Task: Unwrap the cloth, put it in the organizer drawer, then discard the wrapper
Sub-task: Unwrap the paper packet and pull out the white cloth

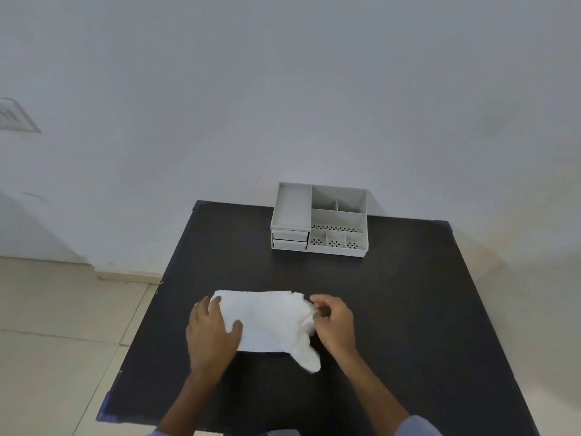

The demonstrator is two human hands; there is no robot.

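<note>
Head view of a dark table (393,294) standing against a pale wall (283,89), with tiled floor (56,325) to its left.

Left hand (212,332): lies palm down on the left end of the wrapped cloth (267,322), fingers spread flat over the far-left corner and thumb extended rightward across the top surface. The hand is open and pressing, not closed around anything.

Wrapped cloth: a white, roughly rectangular packet lying flat on the near-centre of the table, between the two hands. Its right end is loose and crumpled, and a rounded white flap hangs toward the near edge at the lower right. Whether this loose part is wrapper or cloth cannot be told.

Right hand (333,322): positioned at the right end of the packet, fingers curled, thumb and fingertips pinched together on the crumpled white material there.

Organizer (319,220): a light grey unit at the far edge of the table, against the wall and well apart from the hands. Its left section has an open tray on top with two shut drawers (290,240) stacked beneath; its right section holds open compartments, several with perforated floors.

Sleeve (418,427): light blue, visible on the right forearm at the near edge.
</note>
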